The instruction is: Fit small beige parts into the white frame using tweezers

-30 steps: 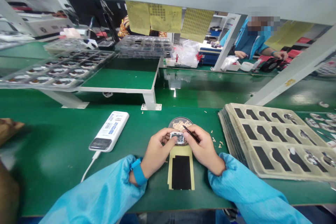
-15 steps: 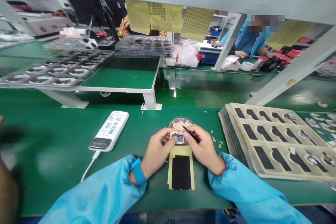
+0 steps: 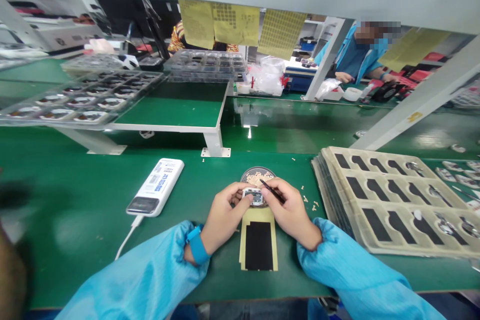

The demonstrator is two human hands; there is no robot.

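Note:
My left hand (image 3: 227, 212) grips a small square metal-framed electronic part (image 3: 252, 196) by its edges, just above a round perforated metal mat (image 3: 254, 175) scattered with pale bits. My right hand (image 3: 290, 212) holds slim black tweezers (image 3: 272, 191), their tips close to the part. Whether the tips touch it is hidden. Directly below my hands lies a yellow-backed sheet with a black rectangular pad (image 3: 258, 246). A blue band (image 3: 197, 245) circles my left wrist.
A white power bank (image 3: 155, 187) with its cable lies left of my hands. A stack of beige trays with black cut-outs (image 3: 378, 195) fills the right side. Small pale scraps dot the green bench mat (image 3: 93, 240). Across the bench, a co-worker (image 3: 352, 60) works near plastic-wrapped trays.
My hands, the part and the tweezers barely move. A brown object at the left edge has gone, leaving a blur. The co-worker across the bench has shifted slightly.

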